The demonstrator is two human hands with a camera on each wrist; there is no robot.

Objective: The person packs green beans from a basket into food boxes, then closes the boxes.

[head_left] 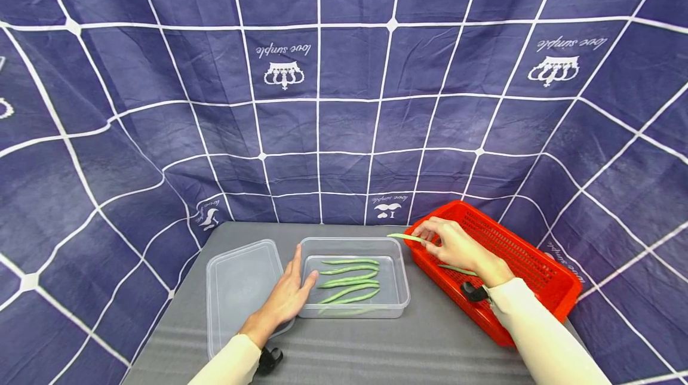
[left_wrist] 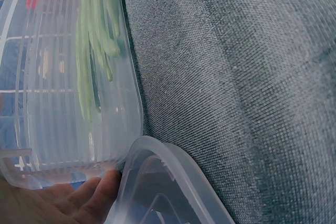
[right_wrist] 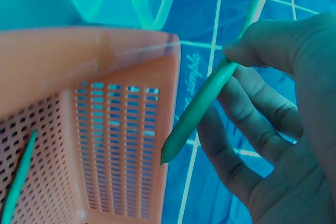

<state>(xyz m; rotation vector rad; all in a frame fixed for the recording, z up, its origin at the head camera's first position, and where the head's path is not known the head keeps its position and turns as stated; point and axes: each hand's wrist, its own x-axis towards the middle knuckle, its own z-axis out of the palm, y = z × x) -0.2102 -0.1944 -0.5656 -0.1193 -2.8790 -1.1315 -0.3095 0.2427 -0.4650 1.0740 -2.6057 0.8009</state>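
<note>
The clear plastic container (head_left: 352,312) holds several green beans (head_left: 349,281) lying side by side. My left hand (head_left: 290,289) rests against its left wall with fingers extended; in the left wrist view the fingers (left_wrist: 105,190) touch the container's end. Over the near-left corner of the red basket (head_left: 564,298), my right hand (head_left: 448,245) pinches one green bean (head_left: 404,236) between thumb and fingers. The right wrist view shows that bean (right_wrist: 197,106) slanting across the fingers of the hand (right_wrist: 278,93). Another bean (head_left: 457,269) lies in the basket, partly below the right wrist.
A clear lid (head_left: 236,289) lies left of the container, partly under the left hand. The grey tabletop (head_left: 430,355) is bordered by a blue cloth (head_left: 344,128) with white grid lines behind and at both sides.
</note>
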